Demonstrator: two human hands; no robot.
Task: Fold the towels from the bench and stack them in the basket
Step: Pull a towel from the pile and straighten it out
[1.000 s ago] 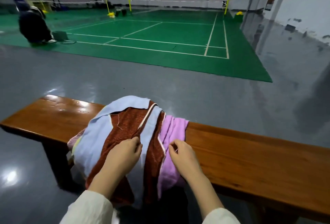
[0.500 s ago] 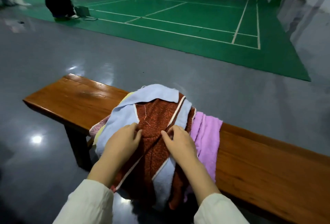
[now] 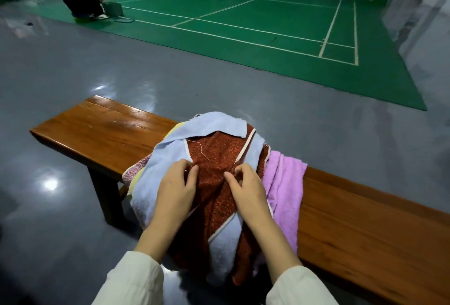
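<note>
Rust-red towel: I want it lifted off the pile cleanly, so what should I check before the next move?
1. The left hand pinches the rust-red towel: ok.
2. The right hand pinches it too: ok.
3. Towel free of the pile: not ok, the light blue towel laps over it.
4. The purple towel clear of both grips: ok.
5. Bare bench for folding: ok.
6. The basket at hand: cannot tell, not in view.
</note>
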